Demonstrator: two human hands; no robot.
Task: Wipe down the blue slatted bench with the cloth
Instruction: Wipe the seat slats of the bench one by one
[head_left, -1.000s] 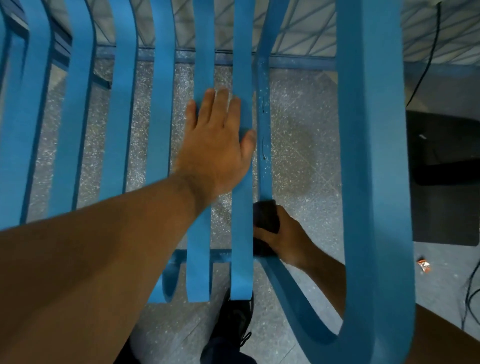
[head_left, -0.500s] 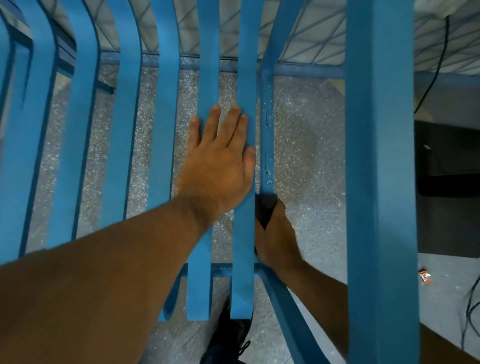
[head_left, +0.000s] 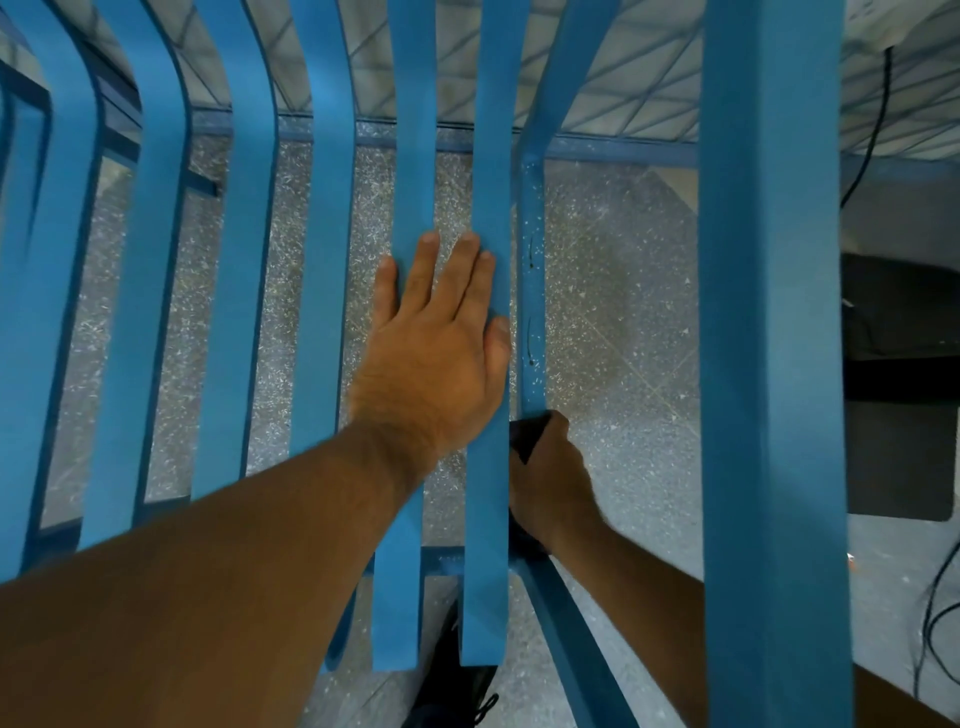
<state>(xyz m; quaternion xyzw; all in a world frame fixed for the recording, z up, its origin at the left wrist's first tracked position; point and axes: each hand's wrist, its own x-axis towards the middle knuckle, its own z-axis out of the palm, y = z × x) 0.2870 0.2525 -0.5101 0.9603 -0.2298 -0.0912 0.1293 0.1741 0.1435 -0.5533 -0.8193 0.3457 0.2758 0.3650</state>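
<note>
Bench (head_left: 774, 364): blue slatted thing fills pretty much the whole view, seen from right above, speckled floor (head_left: 613, 291) showing through the gaps.
Frame bar (head_left: 531, 291): thin blue bar just right of the seat slats, a few dark marks on it, looks like the bit getting cleaned.
Left hand (head_left: 436, 348): flat and open, palm down across two slats just left of the frame bar, gripping nothing. My guess is it's bracing the lean.
Right hand (head_left: 550, 483): down below slat level, clenched around the cloth at the frame bar.
Cloth (head_left: 525, 439): dark, mostly hidden in that fist, pressed against the frame bar's lower end.
Shoe (head_left: 457, 696): dark one poking out under the slats, near edge.
</note>
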